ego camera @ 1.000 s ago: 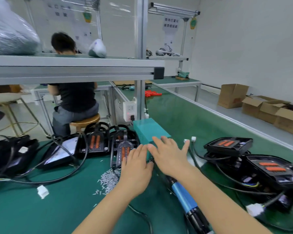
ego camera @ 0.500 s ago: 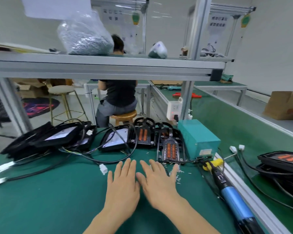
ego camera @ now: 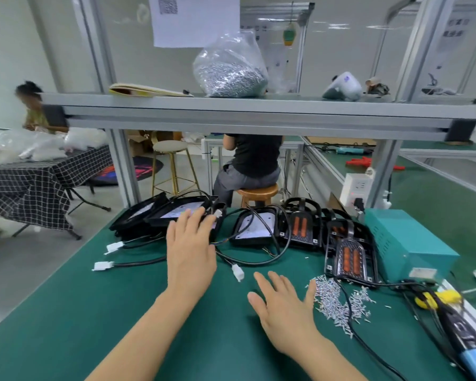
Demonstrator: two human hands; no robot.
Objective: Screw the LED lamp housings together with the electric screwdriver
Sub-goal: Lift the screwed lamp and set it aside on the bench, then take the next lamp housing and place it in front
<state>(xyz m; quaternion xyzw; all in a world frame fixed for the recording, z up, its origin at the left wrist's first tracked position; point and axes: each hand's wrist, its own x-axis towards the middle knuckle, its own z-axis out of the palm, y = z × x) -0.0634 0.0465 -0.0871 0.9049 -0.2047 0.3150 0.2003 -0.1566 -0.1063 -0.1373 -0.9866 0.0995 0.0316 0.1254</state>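
Several black LED lamp housings lie along the back of the green bench. My left hand (ego camera: 190, 248) stretches forward with straight fingers, its fingertips at the near edge of the left housing stack (ego camera: 160, 214). My right hand (ego camera: 282, 306) hovers flat and open over the mat, holding nothing. A housing with orange strips (ego camera: 351, 257) lies face up to the right, and another housing (ego camera: 254, 226) sits in the middle. A heap of small silver screws (ego camera: 338, 302) lies just right of my right hand. The electric screwdriver (ego camera: 462, 334) rests at the far right, untouched.
A teal power box (ego camera: 407, 243) stands at the back right. Black cables with white plugs (ego camera: 237, 271) trail over the mat. A low metal shelf (ego camera: 259, 114) overhangs the bench, with a bag of screws (ego camera: 230, 70) on it. A person on a stool (ego camera: 254, 163) sits behind.
The view has swung left. My left hand has reached forward to the left housing stack. My right hand has stayed low over the mat, fingers spread.
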